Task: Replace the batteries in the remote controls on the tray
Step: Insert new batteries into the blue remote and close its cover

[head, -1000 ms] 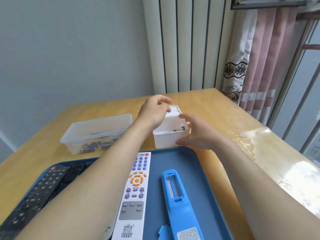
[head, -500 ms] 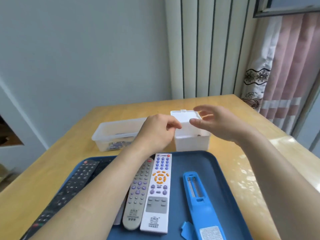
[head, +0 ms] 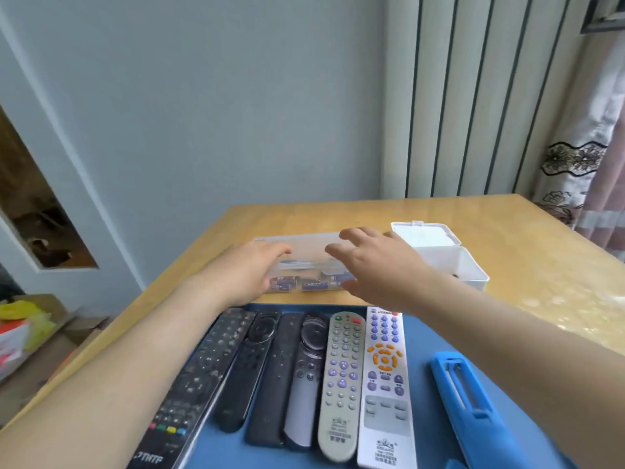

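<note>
Blue remote [head: 473, 412] back up; lengthwise fwd

We hold both bare arms stretched forward, side by side; our left forearm [head: 135, 367] runs up from the lower left corner, our right forearm [head: 507, 343] from the lower right; our left hand [head: 248, 270] shows its back, palm down, fingers together and only lightly bent, thumb hidden beneath; our right hand [head: 375, 265] is level with it, near but apart, fingers spread and relaxed, thumb lower; both hands are slightly blurred.
</note>
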A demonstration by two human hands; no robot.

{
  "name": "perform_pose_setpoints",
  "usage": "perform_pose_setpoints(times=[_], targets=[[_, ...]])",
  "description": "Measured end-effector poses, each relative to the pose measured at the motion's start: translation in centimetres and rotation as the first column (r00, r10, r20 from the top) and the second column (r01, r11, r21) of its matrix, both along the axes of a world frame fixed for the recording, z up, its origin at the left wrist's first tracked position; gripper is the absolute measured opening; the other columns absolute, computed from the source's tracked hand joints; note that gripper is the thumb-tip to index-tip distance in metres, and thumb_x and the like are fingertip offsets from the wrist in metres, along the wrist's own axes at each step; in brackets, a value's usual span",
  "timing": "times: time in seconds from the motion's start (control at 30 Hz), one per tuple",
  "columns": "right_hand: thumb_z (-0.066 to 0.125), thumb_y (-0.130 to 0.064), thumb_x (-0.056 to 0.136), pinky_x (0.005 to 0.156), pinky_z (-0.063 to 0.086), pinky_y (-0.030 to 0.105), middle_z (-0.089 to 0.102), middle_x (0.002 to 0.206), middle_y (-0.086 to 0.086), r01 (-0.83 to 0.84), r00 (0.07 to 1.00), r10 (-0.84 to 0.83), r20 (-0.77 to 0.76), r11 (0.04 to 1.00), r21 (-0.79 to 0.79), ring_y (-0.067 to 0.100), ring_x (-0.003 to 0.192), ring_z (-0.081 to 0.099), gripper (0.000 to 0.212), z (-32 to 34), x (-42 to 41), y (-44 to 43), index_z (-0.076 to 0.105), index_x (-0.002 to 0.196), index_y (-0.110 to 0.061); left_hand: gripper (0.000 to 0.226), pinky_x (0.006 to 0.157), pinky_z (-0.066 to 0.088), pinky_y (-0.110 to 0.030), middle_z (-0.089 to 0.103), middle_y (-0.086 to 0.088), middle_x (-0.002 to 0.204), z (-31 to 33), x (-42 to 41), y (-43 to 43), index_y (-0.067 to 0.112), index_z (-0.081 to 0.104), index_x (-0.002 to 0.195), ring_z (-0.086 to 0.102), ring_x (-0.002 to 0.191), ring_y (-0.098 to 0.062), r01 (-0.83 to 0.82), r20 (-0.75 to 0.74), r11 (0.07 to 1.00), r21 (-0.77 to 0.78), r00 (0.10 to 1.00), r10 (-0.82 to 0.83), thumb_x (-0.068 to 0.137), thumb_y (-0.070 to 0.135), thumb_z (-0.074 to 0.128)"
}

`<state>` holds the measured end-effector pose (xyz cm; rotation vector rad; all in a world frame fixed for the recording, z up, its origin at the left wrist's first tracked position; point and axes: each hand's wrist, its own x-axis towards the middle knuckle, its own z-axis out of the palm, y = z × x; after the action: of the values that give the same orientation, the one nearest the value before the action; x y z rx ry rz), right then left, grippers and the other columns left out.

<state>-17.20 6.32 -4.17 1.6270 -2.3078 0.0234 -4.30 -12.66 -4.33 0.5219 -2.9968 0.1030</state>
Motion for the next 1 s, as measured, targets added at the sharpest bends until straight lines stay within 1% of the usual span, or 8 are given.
perform_pose_setpoints(times=[0.1,0.27,0.43,0.53,0.6,0.77,0.87,1.0], targets=[[0.045,-0.022,0.1,0.077,0.043,0.038,0.055,0.127,0.013,0.029,0.986,-0.009,-0.164,0.993,0.117,0.032,0.112,0.057,0.035,-0.5,0.6,-2.1,0.044,0.133,-0.009,0.052,0.077,0.053,-0.038,0.062,-0.003,0.119,-0.3,-0.3,0.0,0.021,0.042,0.13,0.061,0.097,-0.028,0.031,0.07,0.964,-0.265,0.997,-0.013,0.082,0.01,0.057],[0.036,0.003,0.096,0.048,0.03,0.028,0.06,0.098,0.01,-0.024,0.934,0.118,-0.336,0.962,0.271,0.028,0.077,0.055,0.026,0.0,2.0,-3.1,0.052,0.117,0.0,0.034,0.054,0.041,-0.033,0.061,-0.003,0.101,-0.9,-0.4,0.8,0.015,0.041,0.11,0.062,0.081,-0.028,0.074,0.106,0.893,-0.443,0.994,-0.03,0.08,0.011,0.056],[0.041,0.0,0.097,0.054,0.039,0.03,0.061,0.092,0.007,-0.015,0.925,0.156,-0.345,0.926,0.377,0.026,0.071,0.045,0.025,2.1,2.3,-3.5,0.059,0.113,-0.006,0.018,0.055,0.041,-0.034,0.062,-0.003,0.091,0.3,-0.3,0.4,0.017,0.036,0.094,0.057,0.078,-0.03,0.113,0.112,0.905,-0.411,0.991,-0.073,0.081,0.017,0.048],[0.047,-0.019,0.098,0.056,0.042,0.03,0.051,0.076,0.003,-0.037,0.977,0.094,-0.191,0.958,0.283,0.028,0.073,0.049,0.019,2.8,1.3,-3.2,0.061,0.106,-0.009,0.033,0.065,0.053,-0.038,0.066,-0.004,0.092,1.1,-0.3,-0.6,0.018,0.049,0.109,0.059,0.08,-0.03,0.131,0.124,0.93,-0.342,0.988,-0.093,0.078,0.024,0.053],[0.054,-0.038,0.097,0.073,0.05,0.033,0.067,0.098,0.003,-0.026,0.999,0.022,0.036,0.994,0.108,0.027,0.089,0.06,0.031,2.8,-0.3,-2.6,0.063,0.115,-0.015,0.045,0.069,0.054,-0.04,0.067,-0.004,0.09,2.0,0.0,-0.9,0.022,0.051,0.12,0.06,0.082,-0.03,0.142,0.139,0.95,-0.278,0.985,-0.107,0.075,0.025,0.056],[0.078,-0.067,0.06,0.105,0.044,0.039,0.056,0.136,0.001,0.154,0.723,-0.055,0.689,0.985,-0.082,0.024,0.122,0.055,0.099,1.4,-2.8,-1.4,0.044,0.142,-0.023,0.047,0.079,0.046,-0.029,0.059,0.01,0.068,4.8,0.0,-1.8,0.029,0.057,0.126,0.055,0.072,-0.018,0.126,-0.073,0.98,-0.157,0.988,-0.138,0.082,0.016,0.053],[0.084,-0.055,0.063,0.089,0.048,0.032,0.064,0.105,-0.009,0.2,0.665,-0.045,0.746,0.973,-0.119,0.015,0.095,0.061,0.079,0.4,-3.2,-1.8,0.049,0.126,-0.023,0.033,0.082,0.043,-0.024,0.069,0.009,0.092,5.7,-0.9,-3.2,0.031,0.066,0.113,0.061,0.089,-0.012,0.098,-0.258,0.988,0.12,0.964,-0.065,0.086,0.013,0.058],[0.083,-0.03,0.076,0.086,0.048,0.031,0.062,0.11,0.0,0.246,0.691,-0.053,0.721,0.955,-0.166,0.021,0.104,0.06,0.078,0.4,-3.8,-2.0,0.037,0.138,-0.019,0.011,0.09,0.048,-0.026,0.072,0.008,0.101,5.1,-2.7,-4.9,0.034,0.068,0.097,0.065,0.1,-0.008,0.137,-0.555,0.945,0.296,0.83,0.053,0.087,0.029,0.069]])
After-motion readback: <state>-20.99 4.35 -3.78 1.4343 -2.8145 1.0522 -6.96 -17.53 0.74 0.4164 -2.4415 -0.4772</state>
